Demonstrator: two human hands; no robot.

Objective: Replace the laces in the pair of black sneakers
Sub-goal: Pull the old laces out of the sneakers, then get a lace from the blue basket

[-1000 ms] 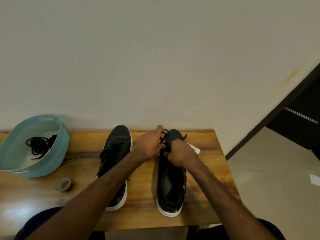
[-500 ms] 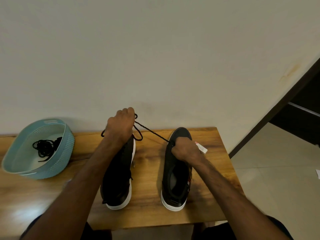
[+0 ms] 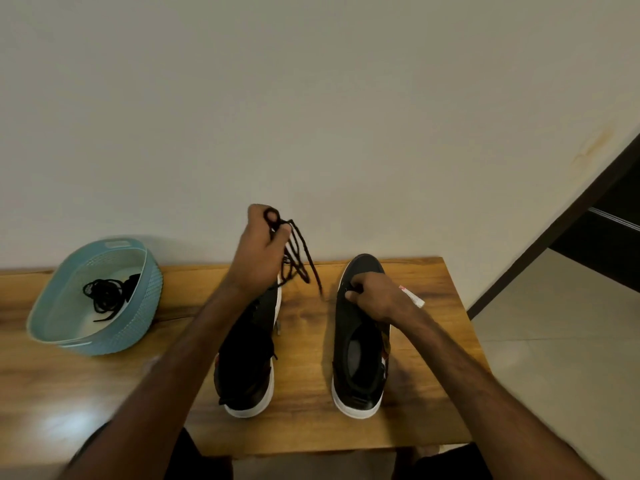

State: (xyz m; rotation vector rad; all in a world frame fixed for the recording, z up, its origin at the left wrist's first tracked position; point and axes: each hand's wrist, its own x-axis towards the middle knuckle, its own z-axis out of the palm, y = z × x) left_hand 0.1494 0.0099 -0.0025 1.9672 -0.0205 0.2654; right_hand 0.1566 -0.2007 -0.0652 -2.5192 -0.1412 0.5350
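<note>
The person's left hand is raised above the far edge of the wooden table, its fingers closed round a black lace. One loop of the lace sticks up past the knuckles. The rest hangs down in several strands, and the lowest end dangles over the wood between the two shoes (whether it touches the table cannot be told).

The right hand rests on the right sneaker near its toe end, fingers curled and gripping the upper. That shoe stands flat on the table with its toe toward the wall, and its open mouth shows a grey insole. A small white tag with red marking pokes out just beyond the right hand.

The left sneaker stands parallel to the other and apart from it, also toe to the wall. The left forearm crosses over much of it.

Well to the left sits a pale teal basket with a woven-pattern wall. It is tilted so that its inside faces the camera. In it lies a tangled bundle of black laces on the pale bottom, with some dark material beside them that is too small to make out.
</note>
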